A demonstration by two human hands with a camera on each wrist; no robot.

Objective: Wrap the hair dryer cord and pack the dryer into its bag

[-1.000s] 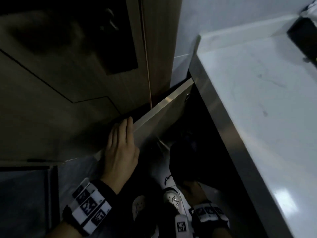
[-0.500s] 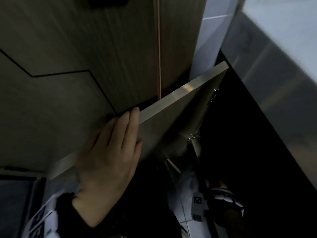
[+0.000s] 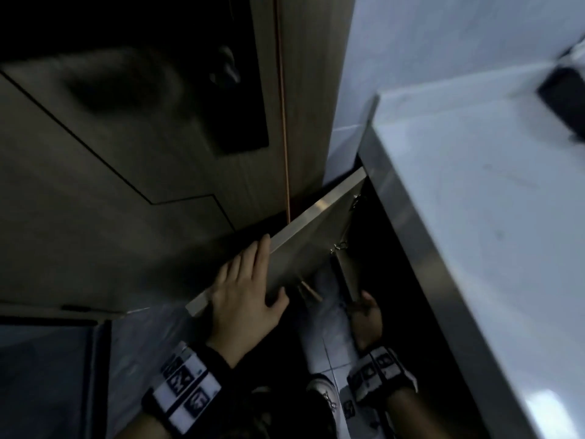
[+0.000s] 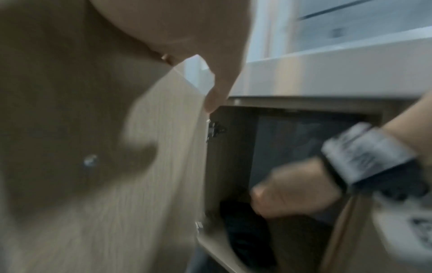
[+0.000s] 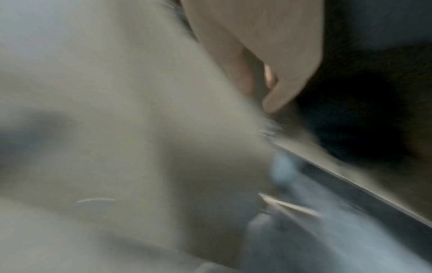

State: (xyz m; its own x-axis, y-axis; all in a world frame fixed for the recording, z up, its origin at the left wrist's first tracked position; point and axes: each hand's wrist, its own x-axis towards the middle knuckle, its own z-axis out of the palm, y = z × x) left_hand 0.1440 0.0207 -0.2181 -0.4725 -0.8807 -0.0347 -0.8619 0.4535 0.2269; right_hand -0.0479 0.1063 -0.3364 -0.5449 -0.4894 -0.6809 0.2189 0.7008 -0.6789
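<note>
- A black, soft-looking bag [image 4: 243, 232] sits low inside the dark cabinet opening under the table; the left wrist view is blurred, so I cannot tell what it contains.
- The right hand [image 4: 292, 197] sits just above the bag at the opening, its fingers curled; I cannot tell whether they grasp anything.
- The pale wood-grain cabinet door [image 3: 304, 248] stands open, left of the bag.
- The left hand [image 3: 247, 299] holds the door's top edge, fingers over one face, thumb on the other.
- The white marble table [image 3: 490, 217] lies above the cabinet.
</note>
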